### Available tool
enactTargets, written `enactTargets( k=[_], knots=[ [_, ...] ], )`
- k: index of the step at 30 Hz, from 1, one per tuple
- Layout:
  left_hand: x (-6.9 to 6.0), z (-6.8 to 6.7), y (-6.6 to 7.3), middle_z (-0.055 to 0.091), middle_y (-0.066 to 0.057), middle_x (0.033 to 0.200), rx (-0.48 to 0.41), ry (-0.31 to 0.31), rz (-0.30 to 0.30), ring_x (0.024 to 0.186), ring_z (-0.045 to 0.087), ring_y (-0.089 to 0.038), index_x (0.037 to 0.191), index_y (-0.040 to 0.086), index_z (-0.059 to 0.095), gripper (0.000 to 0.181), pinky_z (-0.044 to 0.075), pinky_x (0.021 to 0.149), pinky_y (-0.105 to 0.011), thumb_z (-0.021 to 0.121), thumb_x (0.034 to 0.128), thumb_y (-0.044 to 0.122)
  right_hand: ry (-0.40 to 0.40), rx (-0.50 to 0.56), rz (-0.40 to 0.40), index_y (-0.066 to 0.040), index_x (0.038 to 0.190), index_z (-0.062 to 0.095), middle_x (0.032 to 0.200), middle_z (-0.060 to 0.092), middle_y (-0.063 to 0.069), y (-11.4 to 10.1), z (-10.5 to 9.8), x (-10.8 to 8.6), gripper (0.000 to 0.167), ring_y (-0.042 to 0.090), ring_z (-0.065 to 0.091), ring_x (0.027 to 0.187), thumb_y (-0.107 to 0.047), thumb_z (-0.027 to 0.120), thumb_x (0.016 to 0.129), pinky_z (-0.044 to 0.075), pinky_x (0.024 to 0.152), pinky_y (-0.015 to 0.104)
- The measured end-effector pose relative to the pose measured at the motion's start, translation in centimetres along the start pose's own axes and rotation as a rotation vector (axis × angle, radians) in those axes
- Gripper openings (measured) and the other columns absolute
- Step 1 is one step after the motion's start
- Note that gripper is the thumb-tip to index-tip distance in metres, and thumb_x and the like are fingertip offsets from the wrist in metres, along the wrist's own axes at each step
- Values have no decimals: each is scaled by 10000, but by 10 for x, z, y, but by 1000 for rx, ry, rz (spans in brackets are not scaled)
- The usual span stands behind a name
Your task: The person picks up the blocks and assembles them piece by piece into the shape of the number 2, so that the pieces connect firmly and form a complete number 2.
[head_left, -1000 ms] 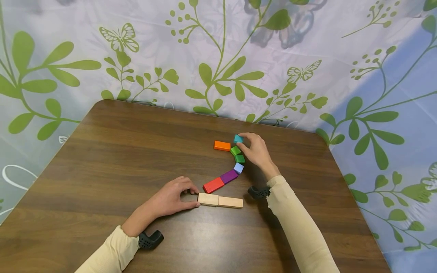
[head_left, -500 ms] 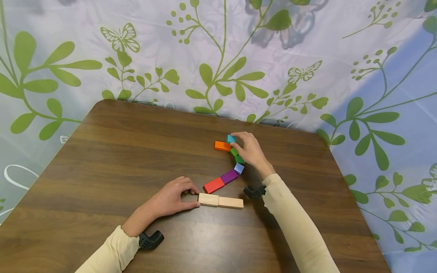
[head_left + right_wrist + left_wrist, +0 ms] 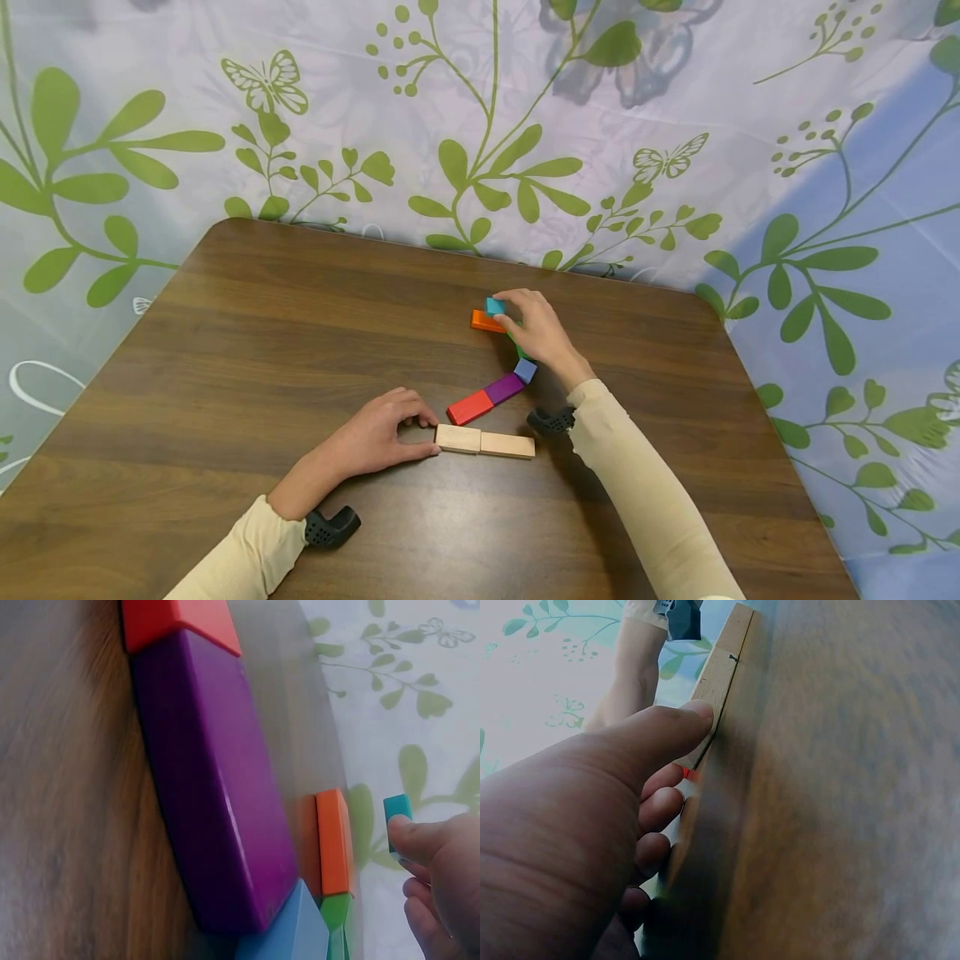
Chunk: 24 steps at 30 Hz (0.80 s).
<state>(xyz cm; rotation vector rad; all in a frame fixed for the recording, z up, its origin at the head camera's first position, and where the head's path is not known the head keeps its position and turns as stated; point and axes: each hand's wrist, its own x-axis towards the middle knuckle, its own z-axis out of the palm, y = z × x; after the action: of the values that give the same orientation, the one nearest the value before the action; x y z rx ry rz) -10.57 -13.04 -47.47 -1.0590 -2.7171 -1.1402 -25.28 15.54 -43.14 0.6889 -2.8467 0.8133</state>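
Note:
My right hand (image 3: 542,332) pinches a small teal block (image 3: 494,307) between thumb and fingers. In the head view this block overlaps the far side of the orange block (image 3: 483,322); in the right wrist view the teal block (image 3: 396,814) shows apart from the table. Beneath the right hand, the green blocks (image 3: 522,350) are mostly hidden. My left hand (image 3: 382,431) holds the left end of a plain wooden block (image 3: 458,438), thumb on its near side. A second wooden block (image 3: 507,445) lies end to end with it.
A pale blue block (image 3: 525,371), a purple block (image 3: 503,388) and a red block (image 3: 470,407) continue the curved row toward the wooden pair. All lie on a brown wooden table (image 3: 300,333). A leaf-patterned cloth (image 3: 337,100) hangs behind the table's far edge.
My right hand has carried the teal block leftward, from beyond the green blocks to over the orange block's far side. The left hand and the wooden blocks have stayed put.

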Motion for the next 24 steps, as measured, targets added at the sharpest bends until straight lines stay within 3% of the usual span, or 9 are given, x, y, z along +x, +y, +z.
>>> enactTargets(
  k=[24],
  knots=[
    [0,0,-2,614,109,928,-7,2,6,875,530,-56,1034,201,742,236,484,776,-272,845,871,337,-25,-17,-105,-78,1313,678,1335,669,112,-15,19,14,345,332,529,1309,-181,717,986,398,1129,465]
  ],
)
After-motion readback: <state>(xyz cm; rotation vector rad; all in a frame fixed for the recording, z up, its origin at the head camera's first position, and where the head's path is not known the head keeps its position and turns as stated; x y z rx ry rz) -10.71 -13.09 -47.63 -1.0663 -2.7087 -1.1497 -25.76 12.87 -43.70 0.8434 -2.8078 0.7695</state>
